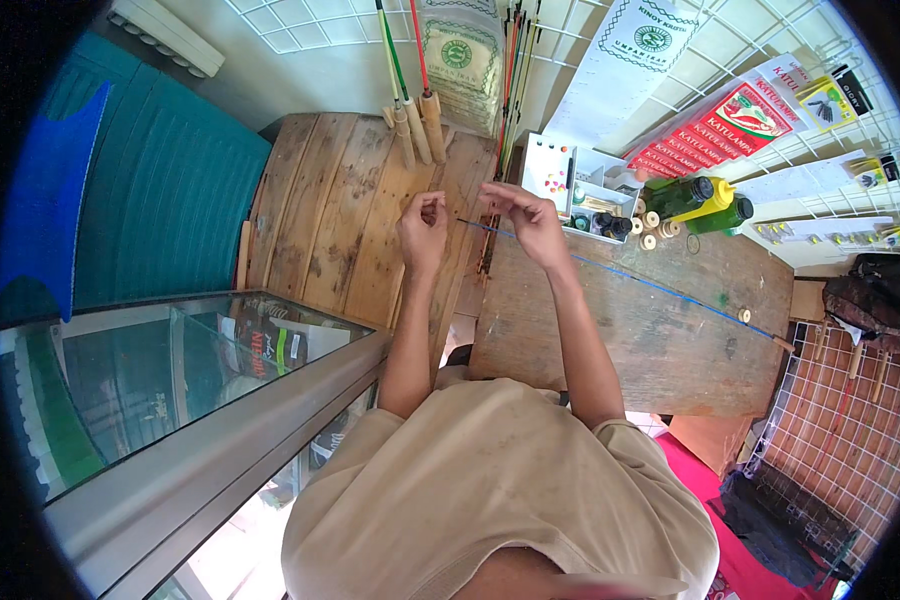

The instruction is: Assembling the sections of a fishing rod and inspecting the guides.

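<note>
My left hand (425,228) is raised over the wooden planks, its fingers curled into a pinch. Whatever sits between its fingertips is too small to make out. Close by on the right, my right hand (532,225) has its fingers stretched out toward the left one, and nothing shows in it. The two hands are apart. A slim blue fishing rod (660,289) runs under my right hand. Its thin tip ends between the hands, and its short cork handle (783,343) points to the right edge of the table.
A white compartment box (602,190) holds small coloured beads and dark bottles. Beside it are wooden spools (649,241) and green and yellow bottles (710,200). Cork-handled rods (432,130) stand at the back. A glass display case (220,370) borders the left; another spool (744,315) sits near the rod.
</note>
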The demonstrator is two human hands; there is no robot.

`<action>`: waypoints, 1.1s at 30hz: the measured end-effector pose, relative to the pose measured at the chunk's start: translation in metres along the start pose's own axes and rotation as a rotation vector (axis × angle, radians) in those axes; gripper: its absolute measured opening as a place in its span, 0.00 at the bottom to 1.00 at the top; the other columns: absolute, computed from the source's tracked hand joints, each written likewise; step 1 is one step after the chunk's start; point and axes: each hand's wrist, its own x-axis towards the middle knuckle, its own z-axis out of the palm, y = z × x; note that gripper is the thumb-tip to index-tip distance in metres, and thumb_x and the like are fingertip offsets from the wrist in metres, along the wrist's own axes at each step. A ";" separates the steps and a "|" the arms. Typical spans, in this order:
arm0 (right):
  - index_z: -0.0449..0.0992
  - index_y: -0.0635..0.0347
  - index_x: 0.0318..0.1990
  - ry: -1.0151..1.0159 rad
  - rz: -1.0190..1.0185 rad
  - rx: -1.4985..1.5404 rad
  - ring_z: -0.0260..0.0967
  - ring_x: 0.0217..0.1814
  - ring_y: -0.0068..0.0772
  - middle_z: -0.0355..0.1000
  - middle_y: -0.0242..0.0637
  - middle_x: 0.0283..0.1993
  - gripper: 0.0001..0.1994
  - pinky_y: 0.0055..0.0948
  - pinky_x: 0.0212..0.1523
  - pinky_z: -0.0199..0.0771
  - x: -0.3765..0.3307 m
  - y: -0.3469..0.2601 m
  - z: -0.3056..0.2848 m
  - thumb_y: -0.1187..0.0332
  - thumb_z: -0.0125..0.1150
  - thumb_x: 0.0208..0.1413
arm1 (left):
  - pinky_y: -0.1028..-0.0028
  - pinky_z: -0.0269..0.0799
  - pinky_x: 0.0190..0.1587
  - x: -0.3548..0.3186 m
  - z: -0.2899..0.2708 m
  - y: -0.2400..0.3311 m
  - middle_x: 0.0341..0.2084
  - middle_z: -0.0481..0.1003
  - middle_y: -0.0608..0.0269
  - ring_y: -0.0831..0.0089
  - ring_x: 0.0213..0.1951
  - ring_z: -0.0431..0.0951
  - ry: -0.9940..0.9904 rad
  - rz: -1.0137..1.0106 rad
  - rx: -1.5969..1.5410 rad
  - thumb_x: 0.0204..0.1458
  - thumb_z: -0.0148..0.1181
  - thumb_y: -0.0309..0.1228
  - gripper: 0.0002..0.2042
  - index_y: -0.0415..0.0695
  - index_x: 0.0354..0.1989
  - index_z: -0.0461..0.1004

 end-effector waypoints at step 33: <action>0.69 0.64 0.37 0.070 -0.082 0.084 0.76 0.37 0.28 0.76 0.42 0.35 0.05 0.22 0.37 0.74 0.012 -0.014 -0.005 0.80 0.58 0.55 | 0.77 0.72 0.33 -0.003 0.006 -0.017 0.26 0.77 0.61 0.77 0.28 0.76 -0.056 -0.086 -0.223 0.50 0.58 0.20 0.05 0.37 0.36 0.73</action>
